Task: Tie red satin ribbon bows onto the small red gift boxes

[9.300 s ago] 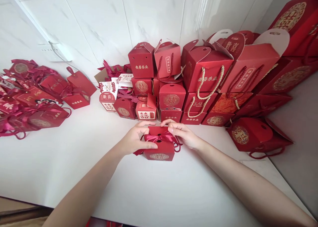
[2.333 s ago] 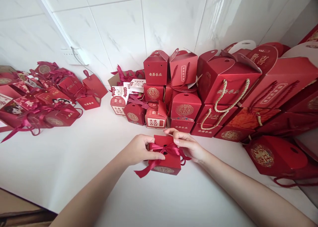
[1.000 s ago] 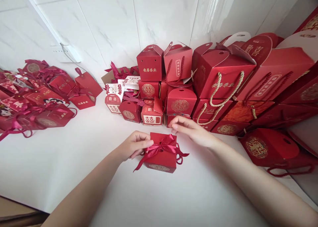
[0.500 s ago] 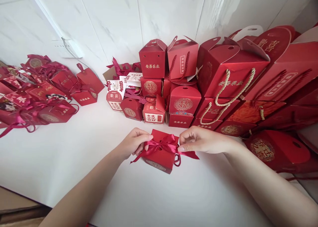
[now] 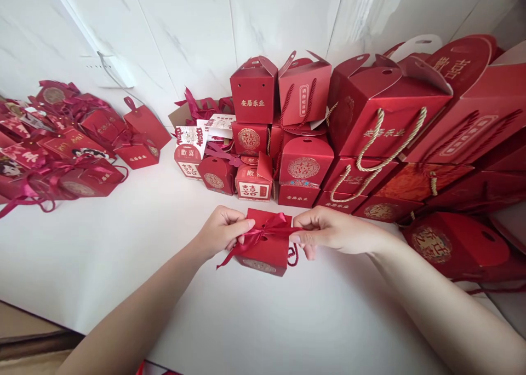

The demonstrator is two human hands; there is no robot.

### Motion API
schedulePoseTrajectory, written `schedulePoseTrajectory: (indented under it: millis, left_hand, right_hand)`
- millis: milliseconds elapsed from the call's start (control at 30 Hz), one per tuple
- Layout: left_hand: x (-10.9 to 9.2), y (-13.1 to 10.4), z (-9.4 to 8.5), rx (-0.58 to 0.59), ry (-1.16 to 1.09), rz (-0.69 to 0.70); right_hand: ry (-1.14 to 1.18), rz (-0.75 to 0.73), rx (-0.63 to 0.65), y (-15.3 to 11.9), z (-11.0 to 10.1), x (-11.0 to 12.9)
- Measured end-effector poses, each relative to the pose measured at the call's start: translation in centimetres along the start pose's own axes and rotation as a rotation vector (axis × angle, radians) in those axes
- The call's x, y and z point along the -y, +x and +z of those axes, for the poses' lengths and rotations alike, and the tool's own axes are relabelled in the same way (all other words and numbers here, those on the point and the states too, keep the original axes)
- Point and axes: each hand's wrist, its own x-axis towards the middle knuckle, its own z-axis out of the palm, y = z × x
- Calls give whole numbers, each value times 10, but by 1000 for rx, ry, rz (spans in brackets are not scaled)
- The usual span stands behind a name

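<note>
A small red gift box (image 5: 267, 257) sits on the white table (image 5: 107, 260) at near centre, in front of the stacked boxes, with a crimson satin ribbon (image 5: 263, 232) tied in a bow across its top. The left hand (image 5: 224, 231) pinches the ribbon at the bow's left side between thumb and fingers, hiding the box's left edge; one ribbon tail slants out below it. The right hand (image 5: 329, 230) grips the ribbon's right end, probably a loop or tail, though the fingers cover which. The twisted cord handle (image 5: 292, 254) shows only partly beside that hand. The gold medallion (image 5: 258, 265) on the near face is steeply foreshortened and unreadable. At far left, the pile of ribboned boxes (image 5: 92, 183) is cut off by the frame, as is the toppled red box (image 5: 460, 246) at right.
</note>
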Motion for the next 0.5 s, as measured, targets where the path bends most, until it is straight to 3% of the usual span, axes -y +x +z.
schedulePoseTrajectory:
  millis: [267, 500]
  left_hand:
    - [8, 8, -1, -16, -70, -58]
    - [20, 14, 1, 53, -243, -22]
  right_hand:
    - [-134, -102, 107, 0, -12, -7]
    - [-55, 16, 240, 4, -29, -20]
